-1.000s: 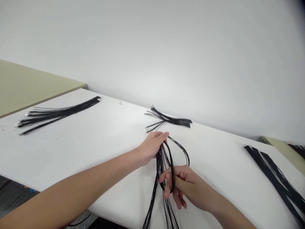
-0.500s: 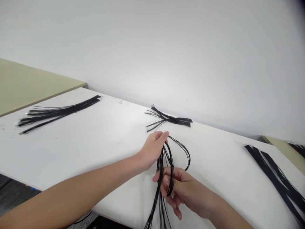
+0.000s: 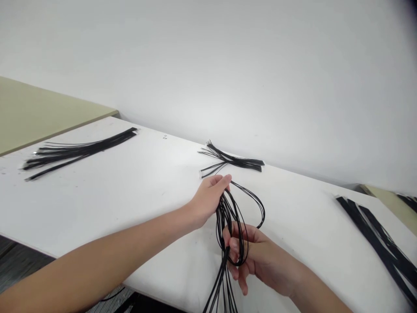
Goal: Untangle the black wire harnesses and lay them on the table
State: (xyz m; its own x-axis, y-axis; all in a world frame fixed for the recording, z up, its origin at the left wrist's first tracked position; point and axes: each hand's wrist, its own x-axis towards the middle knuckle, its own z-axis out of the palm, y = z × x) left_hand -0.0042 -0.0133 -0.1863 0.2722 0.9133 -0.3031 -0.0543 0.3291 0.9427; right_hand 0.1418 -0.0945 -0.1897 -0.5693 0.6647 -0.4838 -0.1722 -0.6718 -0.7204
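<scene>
Thumb and fingers of my left hand (image 3: 208,198) pinch a bundle of thin black cables (image 3: 224,215) above the middle of the white table. From that grip the cables hang in loops, one loop bulging out to the right. Lower down, my right hand (image 3: 256,256) is closed on the same cables, thumb against forefinger, with part of a loop around its fingers. Loose strands run down from it past the bottom edge of the view. Just beyond my left hand lies another bundle of black cables (image 3: 241,163) with small white connectors at its left end.
The white table (image 3: 146,191) runs along a pale wall. More black cables (image 3: 84,150) lie at the left, and flat black cable strips (image 3: 371,230) at the right. A beige board (image 3: 48,108) borders the table at the back left.
My right hand has closed its fingers on the cables and gathered another loop beneath my left hand. The left hand keeps its pinch almost in place.
</scene>
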